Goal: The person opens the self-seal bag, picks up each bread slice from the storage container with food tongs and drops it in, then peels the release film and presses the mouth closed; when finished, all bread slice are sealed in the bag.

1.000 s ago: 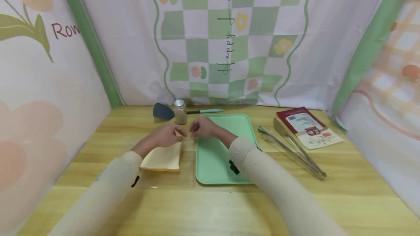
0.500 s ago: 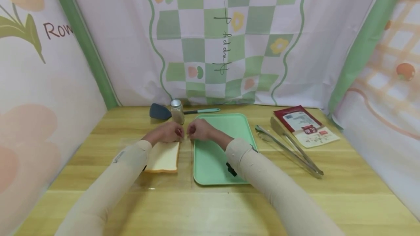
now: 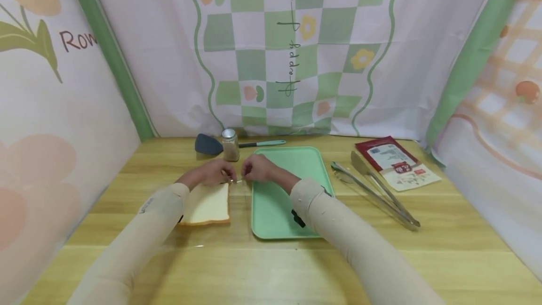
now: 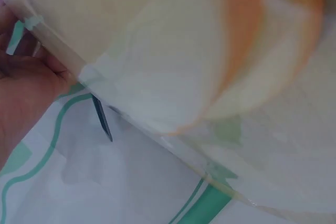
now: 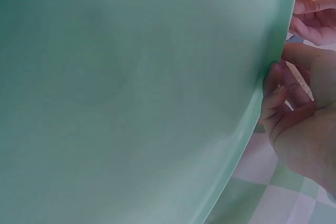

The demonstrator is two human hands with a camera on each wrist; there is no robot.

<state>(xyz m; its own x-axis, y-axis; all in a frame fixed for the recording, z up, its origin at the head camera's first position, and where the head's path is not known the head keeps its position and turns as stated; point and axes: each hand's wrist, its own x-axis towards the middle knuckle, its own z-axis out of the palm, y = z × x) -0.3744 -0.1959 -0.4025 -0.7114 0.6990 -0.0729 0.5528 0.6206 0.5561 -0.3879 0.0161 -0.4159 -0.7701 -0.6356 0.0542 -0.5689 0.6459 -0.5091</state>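
Note:
A slice of bread lies inside a clear plastic bag on the table, left of a green tray. At the far end of the bag, my left hand pinches its edge, and the left wrist view shows that film stretching away from the fingers. Close by, my right hand, fingers curled over the tray's far left corner, pinches the same end of the bag. A thin shiny strip of film spans the small gap between the hands.
Behind the hands stand a spice jar and, lying down, a spatula. Metal tongs lie right of the tray, beside a red and white food packet. A fabric curtain closes off the back.
My left hand's fingers, stretched toward the right hand a second ago, have curled in and drawn slightly apart from it. The bag's near edge has shifted slightly toward me.

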